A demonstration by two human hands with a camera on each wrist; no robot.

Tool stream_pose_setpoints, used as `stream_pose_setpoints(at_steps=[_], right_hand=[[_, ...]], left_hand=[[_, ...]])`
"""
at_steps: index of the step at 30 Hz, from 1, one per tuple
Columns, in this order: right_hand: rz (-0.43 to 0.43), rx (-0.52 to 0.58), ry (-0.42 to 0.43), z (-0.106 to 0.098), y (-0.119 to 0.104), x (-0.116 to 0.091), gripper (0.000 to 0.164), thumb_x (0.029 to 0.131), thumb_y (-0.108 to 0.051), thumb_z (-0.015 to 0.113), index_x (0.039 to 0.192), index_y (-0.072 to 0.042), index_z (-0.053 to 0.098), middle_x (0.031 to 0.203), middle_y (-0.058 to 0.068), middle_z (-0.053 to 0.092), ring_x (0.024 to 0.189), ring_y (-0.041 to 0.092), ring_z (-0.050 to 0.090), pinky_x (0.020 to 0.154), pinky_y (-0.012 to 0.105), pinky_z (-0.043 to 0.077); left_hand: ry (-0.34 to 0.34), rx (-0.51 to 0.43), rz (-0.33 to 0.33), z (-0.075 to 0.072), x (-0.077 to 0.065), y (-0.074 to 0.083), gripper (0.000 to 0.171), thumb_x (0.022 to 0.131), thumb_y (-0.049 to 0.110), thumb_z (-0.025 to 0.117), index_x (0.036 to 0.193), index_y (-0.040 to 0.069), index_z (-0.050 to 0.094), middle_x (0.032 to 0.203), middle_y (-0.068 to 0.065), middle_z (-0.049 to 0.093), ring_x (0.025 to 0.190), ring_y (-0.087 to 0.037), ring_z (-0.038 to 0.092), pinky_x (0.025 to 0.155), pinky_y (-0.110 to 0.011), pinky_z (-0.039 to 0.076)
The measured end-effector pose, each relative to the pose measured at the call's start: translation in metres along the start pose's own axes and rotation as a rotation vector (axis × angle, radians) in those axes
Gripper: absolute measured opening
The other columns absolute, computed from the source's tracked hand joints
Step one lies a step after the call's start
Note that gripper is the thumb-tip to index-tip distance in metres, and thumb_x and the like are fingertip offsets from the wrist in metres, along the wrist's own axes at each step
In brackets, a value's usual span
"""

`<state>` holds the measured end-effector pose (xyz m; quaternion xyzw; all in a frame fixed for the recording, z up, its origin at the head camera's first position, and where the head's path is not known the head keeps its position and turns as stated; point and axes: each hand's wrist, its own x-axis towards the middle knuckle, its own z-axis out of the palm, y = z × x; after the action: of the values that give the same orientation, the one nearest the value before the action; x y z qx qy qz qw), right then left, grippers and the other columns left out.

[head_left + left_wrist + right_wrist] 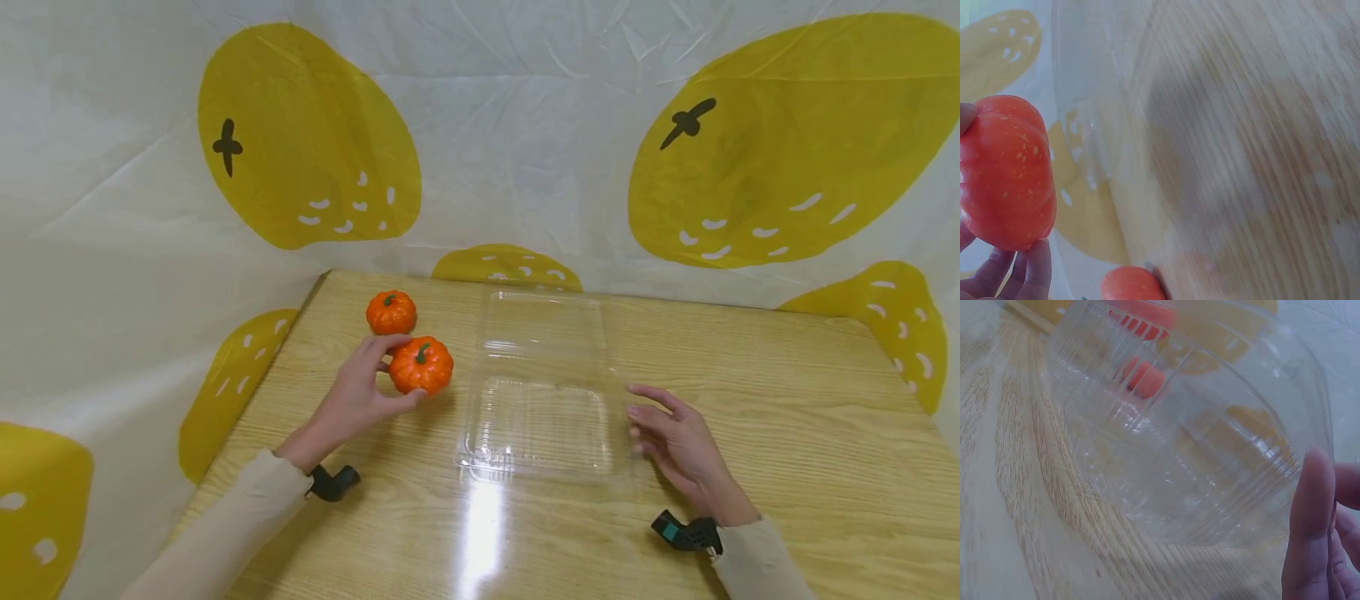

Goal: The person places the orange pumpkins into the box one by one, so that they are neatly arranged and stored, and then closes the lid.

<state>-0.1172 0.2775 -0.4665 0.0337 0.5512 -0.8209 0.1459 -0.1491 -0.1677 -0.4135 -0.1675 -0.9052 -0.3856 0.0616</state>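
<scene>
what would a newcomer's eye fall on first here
The boldest spots, left of centre, are an orange pumpkin in the left grip and a second pumpkin on the wood-grain table just beyond it. Big yellow fruit prints on the white cloth behind come next, then the open clear clamshell container to the pumpkins' right.

Beige sleeves [232, 521], black wrist cameras [330, 487]

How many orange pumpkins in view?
2. One pumpkin is held in the left hand; the other, a second pumpkin, sits just beyond it on the table. No sign of any hidden.
</scene>
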Motion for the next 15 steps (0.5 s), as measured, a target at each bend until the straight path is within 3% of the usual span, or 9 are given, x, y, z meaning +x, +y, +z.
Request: stream_pose_setpoints(at_steps=[7, 15], right_hand=[[-0.008, 0.01, -0.022, 0.002, 0.002, 0.001, 0.03, 0.104, -0.004, 0.059, 0.127, -0.02, 0.067, 0.084, -0.006, 0.074, 0.07, 0.005, 0.069, 0.058, 0.021, 0.06], [-0.018, 0.021, -0.039, 0.003, 0.003, 0.001, 0.031, 0.104, -0.002, 0.057, 0.127, -0.02, 0.068, 0.086, -0.006, 0.074, 0.07, 0.005, 0.068, 0.058, 0.021, 0.06]], left_hand=[[-0.017, 0.021, 0.058, 0.005, 0.005, 0.009, 0.072, 0.078, 0.023, 0.087, 0.14, 0.01, 0.055, 0.136, -0.009, 0.059, 0.124, -0.024, 0.059, 0.093, -0.045, 0.06], [-0.055, 0.023, 0.091, 0.013, 0.009, 0.018, 0.072, 0.077, 0.024, 0.088, 0.139, 0.01, 0.055, 0.134, -0.009, 0.059, 0.119, -0.024, 0.061, 0.093, -0.048, 0.061]])
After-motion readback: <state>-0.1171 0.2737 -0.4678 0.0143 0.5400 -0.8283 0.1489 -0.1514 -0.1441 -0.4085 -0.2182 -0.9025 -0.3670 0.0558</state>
